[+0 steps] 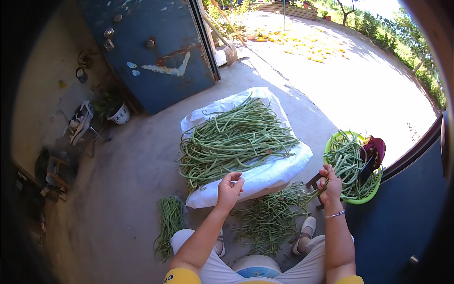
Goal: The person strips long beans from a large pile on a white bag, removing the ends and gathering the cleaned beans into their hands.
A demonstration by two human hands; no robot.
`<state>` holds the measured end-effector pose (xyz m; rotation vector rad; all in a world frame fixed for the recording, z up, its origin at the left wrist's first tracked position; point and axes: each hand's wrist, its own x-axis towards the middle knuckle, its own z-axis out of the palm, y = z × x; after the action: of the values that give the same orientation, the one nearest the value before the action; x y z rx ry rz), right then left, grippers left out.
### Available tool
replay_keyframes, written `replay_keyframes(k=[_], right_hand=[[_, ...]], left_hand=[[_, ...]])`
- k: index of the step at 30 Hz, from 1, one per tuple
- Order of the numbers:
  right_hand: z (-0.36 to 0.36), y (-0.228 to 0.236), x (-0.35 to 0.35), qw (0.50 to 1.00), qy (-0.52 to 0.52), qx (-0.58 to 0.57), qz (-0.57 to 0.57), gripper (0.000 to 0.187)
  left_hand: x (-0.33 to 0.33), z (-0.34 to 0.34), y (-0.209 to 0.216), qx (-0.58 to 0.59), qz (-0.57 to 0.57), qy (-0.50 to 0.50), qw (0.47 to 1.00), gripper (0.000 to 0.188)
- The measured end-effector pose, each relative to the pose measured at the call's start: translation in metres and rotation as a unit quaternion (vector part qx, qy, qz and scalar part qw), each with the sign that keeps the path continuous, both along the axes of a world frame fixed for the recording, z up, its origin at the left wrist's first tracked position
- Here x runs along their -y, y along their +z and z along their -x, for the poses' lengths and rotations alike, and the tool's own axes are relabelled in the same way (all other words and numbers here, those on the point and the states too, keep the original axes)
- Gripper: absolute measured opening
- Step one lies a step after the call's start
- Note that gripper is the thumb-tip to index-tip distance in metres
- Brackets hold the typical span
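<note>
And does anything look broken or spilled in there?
The blue door looks damaged: pale patches and a rusty streak mark it. Green beans lie in a messy heap on the floor near the shoes, but I can't tell whether they spilled or were put there.

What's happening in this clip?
The person's right hand grips some long, thin green beans beside a round lime-green basket holding more. The left hand, loosely curled and apparently empty, is at the near edge of a white sheet bearing a big heap of long green beans. A loose green pile and a narrower green bundle lie on the floor.
</note>
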<state>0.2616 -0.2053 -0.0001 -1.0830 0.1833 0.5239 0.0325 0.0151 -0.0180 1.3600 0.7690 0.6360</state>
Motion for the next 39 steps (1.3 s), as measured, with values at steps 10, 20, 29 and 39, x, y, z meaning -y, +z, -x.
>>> replay_keyframes(k=[10, 20, 29, 39], right_hand=[[0.019, 0.012, -0.017, 0.994, 0.099, 0.009, -0.047, 0.025], [0.013, 0.023, -0.010, 0.994, 0.092, 0.045, -0.049, 0.024], [0.018, 0.023, -0.004, 0.990, 0.109, 0.074, -0.043, 0.024], [0.017, 0.025, -0.006, 0.989, 0.112, 0.078, -0.063, 0.024]], left_hand=[[-0.084, -0.086, 0.009, -0.177, -0.504, 0.052, 0.844, 0.020], [-0.121, -0.101, 0.008, -0.362, -0.513, -0.063, 0.776, 0.012], [-0.103, -0.087, 0.021, -0.369, -0.550, -0.083, 0.745, 0.012], [-0.099, -0.067, 0.195, 0.227, -0.219, 0.090, 0.945, 0.006]])
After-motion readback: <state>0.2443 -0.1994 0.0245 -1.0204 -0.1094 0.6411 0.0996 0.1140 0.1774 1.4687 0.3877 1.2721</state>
